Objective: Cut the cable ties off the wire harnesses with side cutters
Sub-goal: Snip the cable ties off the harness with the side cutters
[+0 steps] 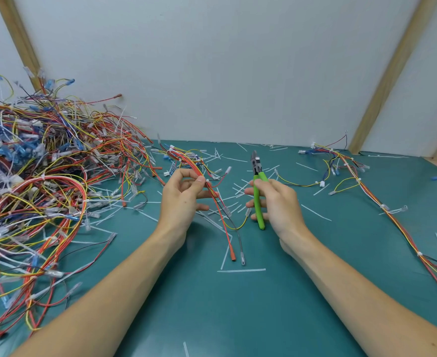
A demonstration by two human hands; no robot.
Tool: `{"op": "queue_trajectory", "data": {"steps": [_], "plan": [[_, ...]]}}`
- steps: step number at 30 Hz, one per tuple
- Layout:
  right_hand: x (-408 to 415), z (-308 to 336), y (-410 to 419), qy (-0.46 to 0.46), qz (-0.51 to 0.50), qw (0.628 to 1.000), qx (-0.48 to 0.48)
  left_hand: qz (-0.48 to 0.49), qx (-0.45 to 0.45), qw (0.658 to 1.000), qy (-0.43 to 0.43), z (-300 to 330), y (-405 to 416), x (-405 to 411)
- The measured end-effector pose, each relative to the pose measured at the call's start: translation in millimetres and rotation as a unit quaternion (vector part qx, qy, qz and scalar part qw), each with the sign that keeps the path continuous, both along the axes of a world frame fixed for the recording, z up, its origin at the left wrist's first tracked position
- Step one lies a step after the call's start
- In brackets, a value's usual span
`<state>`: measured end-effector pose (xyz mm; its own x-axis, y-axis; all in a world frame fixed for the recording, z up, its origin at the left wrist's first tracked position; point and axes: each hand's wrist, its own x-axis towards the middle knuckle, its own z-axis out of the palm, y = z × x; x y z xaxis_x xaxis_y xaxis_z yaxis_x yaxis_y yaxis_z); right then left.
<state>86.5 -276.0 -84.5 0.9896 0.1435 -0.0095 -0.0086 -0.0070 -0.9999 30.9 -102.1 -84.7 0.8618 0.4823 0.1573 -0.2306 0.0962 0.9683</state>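
My left hand fingers pinching red wire harness, right hand curled round green side cutters, teal table.

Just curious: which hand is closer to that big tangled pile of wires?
Left. The left hand holds a harness just beside the pile; the right hand, gripping the green cutters, is farther off.

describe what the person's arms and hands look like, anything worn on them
Both arms are bare from the bottom edge of the frame up to the wrists, with no sleeves in view. The left hand and the right hand wear no gloves, and no rings, watch or bracelets show. There are no markings or tape on either.
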Motion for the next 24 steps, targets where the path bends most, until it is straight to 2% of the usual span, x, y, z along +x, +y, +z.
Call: {"op": "queue_trajectory", "data": {"steps": [3, 6, 11, 15, 20, 24], "plan": [[4, -1, -1, -0.042, -0.020, 0.998, -0.038, -0.003, 0.000, 1.000, -0.001, 0, 0, 0], [8, -4, -8, -0.114, -0.052, 0.978, -0.167, -0.008, 0.004, 1.000, 0.005, 0, 0, 0], [15, -10, -19, -0.190, -0.086, 0.904, -0.374, -0.032, 0.025, 0.999, 0.022, 2, -2, -2], [21, -15, -25, -0.185, -0.090, 0.839, -0.503, -0.039, 0.020, 0.999, 0.025, 3, -3, -3], [26, -18, -32, -0.168, -0.089, 0.798, -0.572, -0.050, 0.017, 0.998, 0.023, 2, -3, -3], [24, -15, -31, -0.168, -0.092, 0.809, -0.556, -0.071, 0.045, 0.996, 0.017, 0, -3, -3]]}}
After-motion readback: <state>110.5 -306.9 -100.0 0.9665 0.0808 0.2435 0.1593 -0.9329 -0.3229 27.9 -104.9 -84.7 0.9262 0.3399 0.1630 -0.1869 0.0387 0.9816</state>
